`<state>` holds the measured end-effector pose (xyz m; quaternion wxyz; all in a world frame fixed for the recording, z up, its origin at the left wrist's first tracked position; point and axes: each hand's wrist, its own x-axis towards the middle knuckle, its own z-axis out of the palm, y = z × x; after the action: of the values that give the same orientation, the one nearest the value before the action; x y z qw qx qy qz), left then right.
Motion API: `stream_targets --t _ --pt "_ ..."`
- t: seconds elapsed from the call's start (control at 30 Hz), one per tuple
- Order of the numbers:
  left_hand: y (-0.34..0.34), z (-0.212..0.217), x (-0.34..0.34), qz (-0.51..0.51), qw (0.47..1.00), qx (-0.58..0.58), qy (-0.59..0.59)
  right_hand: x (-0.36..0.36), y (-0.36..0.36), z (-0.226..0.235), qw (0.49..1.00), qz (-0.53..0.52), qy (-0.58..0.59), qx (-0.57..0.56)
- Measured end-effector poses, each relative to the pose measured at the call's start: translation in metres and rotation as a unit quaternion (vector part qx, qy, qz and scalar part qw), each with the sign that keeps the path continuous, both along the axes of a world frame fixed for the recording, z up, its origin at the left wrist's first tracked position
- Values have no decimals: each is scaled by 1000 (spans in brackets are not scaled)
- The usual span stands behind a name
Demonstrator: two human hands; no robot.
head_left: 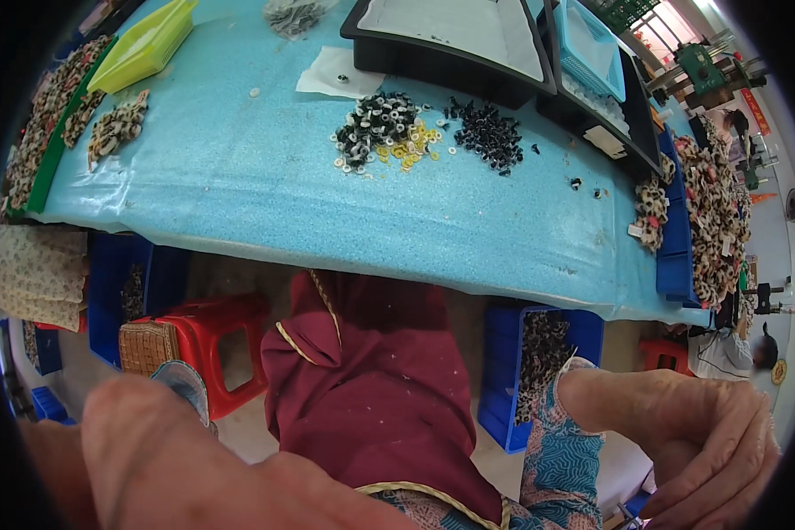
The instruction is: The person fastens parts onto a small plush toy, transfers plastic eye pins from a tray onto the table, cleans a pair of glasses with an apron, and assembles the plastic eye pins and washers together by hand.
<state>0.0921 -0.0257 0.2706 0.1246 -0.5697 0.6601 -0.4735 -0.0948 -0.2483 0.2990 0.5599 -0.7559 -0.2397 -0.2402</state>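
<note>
My left hand [185, 459] is raised close in the lower left, large and blurred. Its fingers are too unclear to tell whether it holds anything. At the lower right, my right hand [702, 428] bends down at the wrist, with its fingers curled and pressed together; what they may hold is hidden. Both hands are away from the tabletop, on this side of its edge. On the blue-covered table [265, 194] lie a heap of black and white ring-like parts [375, 128], some yellow rings [412, 148] and a pile of small black pieces [490, 137].
At the back stand a black tray [455, 72] and a light-blue basket [590, 44]; a yellow-green basket [146, 49] is far left. Spotted plush pieces [715, 212] fill a blue bin at right. Below are a red stool [221, 344] and a blue crate [503, 389].
</note>
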Motion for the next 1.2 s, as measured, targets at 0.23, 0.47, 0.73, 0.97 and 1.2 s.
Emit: stream_targets --t 0.23,0.47,0.73,0.97,1.2 --pt "-8 -7 3 10 1000 -9 -14 -11 9 -11 994 -84 -66 -31" --pt "-15 1 2 74 996 -19 -51 -7 10 -7 996 -75 -50 17" --pt "-13 27 -31 320 943 14 -88 10 -2 -20 981 -22 -192 -27" --pt "-24 8 -10 173 979 -40 -104 -43 -16 -62 905 -138 -364 170" --pt "-15 8 3 29 988 -48 -145 -4 -9 -28 970 -84 -225 32"
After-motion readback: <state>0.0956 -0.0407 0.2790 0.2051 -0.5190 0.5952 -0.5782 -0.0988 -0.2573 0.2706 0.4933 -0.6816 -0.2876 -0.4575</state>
